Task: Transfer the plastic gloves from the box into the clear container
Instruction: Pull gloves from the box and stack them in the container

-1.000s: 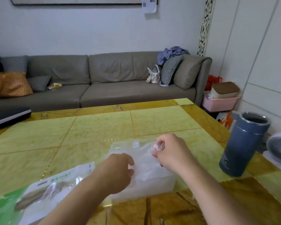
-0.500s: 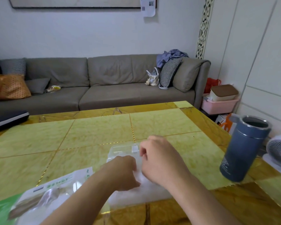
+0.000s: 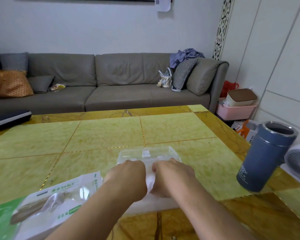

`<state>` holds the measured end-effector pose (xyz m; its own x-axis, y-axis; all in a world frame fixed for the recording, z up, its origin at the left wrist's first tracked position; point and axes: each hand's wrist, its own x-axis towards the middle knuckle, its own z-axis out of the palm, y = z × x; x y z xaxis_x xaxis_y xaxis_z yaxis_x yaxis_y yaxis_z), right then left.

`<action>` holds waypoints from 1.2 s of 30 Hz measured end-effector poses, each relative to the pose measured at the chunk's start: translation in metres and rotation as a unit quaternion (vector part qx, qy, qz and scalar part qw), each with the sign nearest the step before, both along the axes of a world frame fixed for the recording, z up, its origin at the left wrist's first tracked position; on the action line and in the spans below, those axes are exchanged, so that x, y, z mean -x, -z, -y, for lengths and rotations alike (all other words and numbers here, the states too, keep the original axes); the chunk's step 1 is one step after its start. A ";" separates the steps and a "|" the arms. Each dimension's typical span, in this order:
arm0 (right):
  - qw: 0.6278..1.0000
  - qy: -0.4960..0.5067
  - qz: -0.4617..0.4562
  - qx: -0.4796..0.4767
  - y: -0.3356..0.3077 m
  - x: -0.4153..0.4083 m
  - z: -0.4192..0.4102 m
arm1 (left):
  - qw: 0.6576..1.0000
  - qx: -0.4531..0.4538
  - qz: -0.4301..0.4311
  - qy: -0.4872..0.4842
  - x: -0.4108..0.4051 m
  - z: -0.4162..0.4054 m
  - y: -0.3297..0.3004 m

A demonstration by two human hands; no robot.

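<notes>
Both hands over clear container [image 3: 148, 154] — gloves [image 3: 150, 181] between

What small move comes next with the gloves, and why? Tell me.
Probably press the gloves down flat into the clear container. Both the left hand and the right hand are over it, fingers curled on the white wad between them, which still bulges up.

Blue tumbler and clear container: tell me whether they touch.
Apart. The head view shows bare green table top between the clear container and the blue tumbler, standing well off to its right.
</notes>
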<state>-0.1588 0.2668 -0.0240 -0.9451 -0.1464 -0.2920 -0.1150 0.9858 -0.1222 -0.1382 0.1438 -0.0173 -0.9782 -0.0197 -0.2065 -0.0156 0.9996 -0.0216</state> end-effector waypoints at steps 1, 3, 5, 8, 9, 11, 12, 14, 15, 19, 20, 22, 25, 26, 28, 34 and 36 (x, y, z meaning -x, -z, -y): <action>1.000 0.001 0.017 -0.010 -0.001 0.003 0.000 | 1.000 0.000 0.016 -0.004 0.002 -0.002 0.001; 0.998 0.003 0.050 -0.030 -0.001 0.009 0.002 | 0.999 -0.003 0.050 -0.007 0.009 -0.004 0.004; 0.997 0.010 0.067 -0.035 0.001 0.014 0.003 | 0.997 0.000 0.076 -0.005 0.017 -0.007 0.008; 0.996 0.022 0.088 0.000 0.008 0.023 0.004 | 0.997 -0.002 0.076 -0.003 0.023 -0.004 0.014; 0.995 0.027 0.092 0.011 0.011 0.027 0.003 | 0.998 -0.010 0.065 -0.002 0.024 -0.001 0.017; 0.994 0.036 0.102 0.018 0.015 0.033 0.004 | 0.999 -0.021 0.046 0.001 0.025 0.003 0.020; 0.994 0.039 0.106 0.016 0.017 0.035 0.005 | 0.999 -0.028 0.042 0.004 0.026 0.005 0.020; 0.994 0.036 0.102 0.009 0.020 0.036 0.005 | 0.997 -0.053 0.056 0.006 0.029 0.010 0.018; 0.995 0.032 0.097 0.005 0.022 0.036 0.005 | 0.994 -0.081 0.074 0.002 0.029 0.012 0.015; 0.996 0.024 0.086 0.012 0.027 0.038 0.001 | 0.978 -0.138 0.159 0.000 0.022 0.015 -0.008; 0.996 0.027 0.083 0.016 0.028 0.038 0.001 | 0.980 -0.106 0.166 0.006 0.021 0.014 -0.012; 0.997 0.029 0.064 0.024 0.031 0.039 0.001 | 0.984 -0.071 0.165 0.007 0.021 0.011 -0.013; 0.997 0.034 0.061 0.018 0.031 0.039 0.002 | 0.989 -0.033 0.144 0.007 0.023 0.008 -0.005; 0.997 0.034 0.066 0.012 0.030 0.039 0.003 | 0.992 -0.021 0.125 0.016 0.024 0.007 -0.001; 0.996 0.036 0.077 0.003 0.028 0.040 0.006 | 0.994 -0.013 0.102 0.032 0.024 0.005 0.007; 0.996 0.005 0.091 -0.010 0.016 0.027 0.000 | 0.986 -0.053 0.142 0.066 0.025 0.014 0.001; 0.997 0.006 0.076 0.009 0.012 0.017 -0.005 | 0.984 -0.069 0.142 0.078 0.018 0.015 -0.004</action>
<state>-0.1758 0.2716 -0.0361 -0.8922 -0.1426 -0.4285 -0.0828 0.9844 -0.1552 -0.1560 0.1287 -0.0132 -0.8696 0.1733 -0.4624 0.1250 0.9831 0.1334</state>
